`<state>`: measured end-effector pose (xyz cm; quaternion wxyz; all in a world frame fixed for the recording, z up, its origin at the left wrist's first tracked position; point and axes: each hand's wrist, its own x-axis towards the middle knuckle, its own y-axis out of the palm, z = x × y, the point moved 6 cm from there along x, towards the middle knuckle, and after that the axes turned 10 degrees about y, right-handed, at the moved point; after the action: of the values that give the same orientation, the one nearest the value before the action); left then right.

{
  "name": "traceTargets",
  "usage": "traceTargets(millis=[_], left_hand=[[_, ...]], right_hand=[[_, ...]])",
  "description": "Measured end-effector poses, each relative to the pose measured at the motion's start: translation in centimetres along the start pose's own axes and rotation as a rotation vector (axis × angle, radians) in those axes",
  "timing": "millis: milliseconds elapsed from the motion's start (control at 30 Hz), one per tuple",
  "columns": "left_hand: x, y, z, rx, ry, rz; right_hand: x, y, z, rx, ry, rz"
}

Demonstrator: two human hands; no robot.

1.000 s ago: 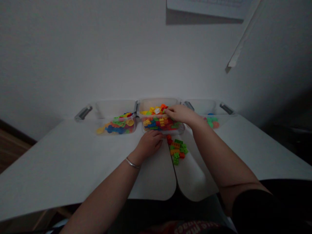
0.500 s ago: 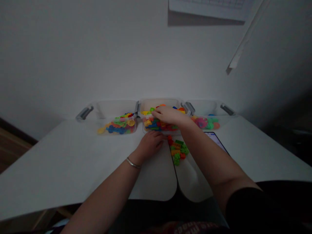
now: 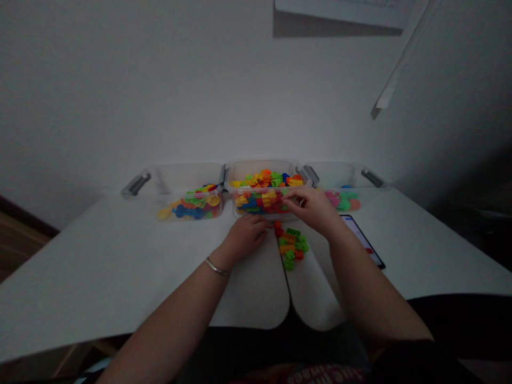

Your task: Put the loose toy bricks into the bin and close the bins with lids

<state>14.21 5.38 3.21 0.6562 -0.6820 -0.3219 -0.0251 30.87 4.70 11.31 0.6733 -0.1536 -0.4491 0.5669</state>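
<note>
My left hand [image 3: 248, 234] lies on the white table just in front of the middle bin, fingers loosely stretched. Its fingertips are close to a red brick [image 3: 278, 229] at the edge of a small pile of toy building bricks [image 3: 294, 246], green, orange and red. Above that pile hangs my right hand [image 3: 311, 208], in front of the right part of the middle clear plastic bin [image 3: 264, 216]. Thumb and fingers are bent together in a pinch; whatever is between them is too small and dark to make out. Colourful bricks [image 3: 266, 178] fill the bin.
A left bin [image 3: 192, 216] holds colourful plastic pieces, and a right bin [image 3: 354, 194] holds pink, green and orange ones. Right of my right forearm lies a phone [image 3: 366, 242]. A dark seam [image 3: 285, 272] divides the tabletop, and a wall [image 3: 200, 80] rises behind.
My right hand has come out of the middle bin, moving right and toward me, and the bricks inside are uncovered. The left hand has stayed in place.
</note>
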Motion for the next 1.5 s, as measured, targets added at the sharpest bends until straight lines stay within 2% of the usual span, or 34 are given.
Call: traceTargets(millis=[133,233,300,467,633,800,1133,1267,1367,1500], left_hand=[[0.1,-0.2,-0.3,0.011,0.0,0.005],[0.3,-0.2,-0.5,0.017,0.011,0.009],[0.4,-0.3,-0.5,0.022,0.009,0.008],[0.5,-0.3,-0.5,0.032,-0.001,0.014],[0.5,-0.2,-0.4,0.038,-0.01,0.028],[0.4,0.2,-0.1,0.028,-0.012,0.03],[0.1,0.5,0.4,0.003,-0.031,0.026],[0.2,0.3,0.1,0.0,-0.022,0.029],[0.3,-0.1,-0.1,0.012,-0.027,0.025],[0.4,-0.4,-0.3,0.011,-0.033,0.03]], right_hand=[[-2.1,2.9,-2.1,-0.173,0.152,0.165],[-3.3,4.6,-2.9,-0.314,0.272,0.234],[-3.6,5.1,-2.9,-0.356,0.313,0.229],[-3.5,5.6,-2.2,-0.465,0.282,0.14],[-3.6,6.2,-2.4,-0.523,0.329,0.133],[-3.6,6.4,-2.8,-0.482,0.365,0.131],[-3.8,6.3,-3.3,-0.186,0.361,0.137],[-3.2,5.3,-3.1,0.01,0.222,0.034],[-2.9,3.3,-2.2,0.123,0.051,-0.145],[-2.8,0.3,-0.7,0.196,-0.029,-0.416]])
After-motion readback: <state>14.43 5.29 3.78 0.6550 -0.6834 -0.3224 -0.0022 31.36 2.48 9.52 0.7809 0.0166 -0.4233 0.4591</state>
